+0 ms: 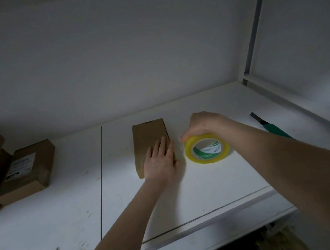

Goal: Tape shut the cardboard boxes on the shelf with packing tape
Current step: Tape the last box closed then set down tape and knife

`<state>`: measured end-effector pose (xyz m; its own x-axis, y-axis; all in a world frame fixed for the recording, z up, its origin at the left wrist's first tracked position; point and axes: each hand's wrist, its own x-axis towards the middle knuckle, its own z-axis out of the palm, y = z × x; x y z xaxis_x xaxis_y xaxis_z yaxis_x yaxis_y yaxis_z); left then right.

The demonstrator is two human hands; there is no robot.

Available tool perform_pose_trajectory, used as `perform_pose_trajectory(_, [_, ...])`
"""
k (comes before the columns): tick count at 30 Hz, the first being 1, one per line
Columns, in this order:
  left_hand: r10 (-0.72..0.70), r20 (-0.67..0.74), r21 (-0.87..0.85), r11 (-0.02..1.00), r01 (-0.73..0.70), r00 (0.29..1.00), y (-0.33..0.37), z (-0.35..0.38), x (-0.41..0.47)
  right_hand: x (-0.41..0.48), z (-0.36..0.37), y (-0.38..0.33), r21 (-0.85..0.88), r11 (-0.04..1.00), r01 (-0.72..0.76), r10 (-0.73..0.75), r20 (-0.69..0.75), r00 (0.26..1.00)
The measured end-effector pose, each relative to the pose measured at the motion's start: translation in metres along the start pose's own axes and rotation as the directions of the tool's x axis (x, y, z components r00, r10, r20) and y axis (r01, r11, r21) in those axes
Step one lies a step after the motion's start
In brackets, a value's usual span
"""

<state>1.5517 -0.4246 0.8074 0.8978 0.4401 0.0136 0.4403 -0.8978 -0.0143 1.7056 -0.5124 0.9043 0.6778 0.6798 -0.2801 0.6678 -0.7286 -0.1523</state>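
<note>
**A Dim White Shelf**

The white shelf (48, 228) had small dark marks and a thin line (101, 172) running across it. A plain gray wall (112, 59) stood behind it. A metal post (255, 23) rose on the right. The light was weak.

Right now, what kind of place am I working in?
Probably a storeroom or packing area, though little of the room shows: a white shelf holds cardboard boxes at the left, the right hand grips a roll of packing tape, and a green-handled cutter lies at the right.
</note>
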Motion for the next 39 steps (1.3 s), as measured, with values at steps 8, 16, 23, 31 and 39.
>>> perform_pose_trajectory(8, [-0.019, 0.019, 0.013, 1.000, 0.018, 1.000, -0.008, 0.002, 0.009, 0.013, 0.002, 0.007, -0.073, 0.997, -0.028, 0.030, 0.021, 0.999])
perform_pose_trajectory(16, [-0.007, 0.095, 0.033, 0.999, 0.004, 0.995, -0.014, -0.003, 0.017, 0.017, 0.006, 0.010, -0.002, 1.000, 0.002, -0.002, 0.009, 1.000])
perform_pose_trajectory(23, [0.002, 0.114, 0.046, 0.999, -0.008, 0.993, -0.015, -0.006, 0.021, 0.015, 0.007, 0.013, 0.033, 0.999, 0.025, -0.024, -0.035, 0.999])
perform_pose_trajectory(31, [0.002, 0.159, 0.041, 0.999, -0.009, 0.987, -0.015, -0.011, 0.019, 0.005, 0.011, 0.019, 0.128, 0.992, -0.021, 0.039, -0.137, 0.990])
perform_pose_trajectory(39, [-0.013, 0.214, -0.013, 1.000, 0.016, 0.977, -0.004, -0.036, 0.026, -0.001, 0.005, 0.036, 0.265, 0.964, -0.013, 0.054, -0.151, 0.987])
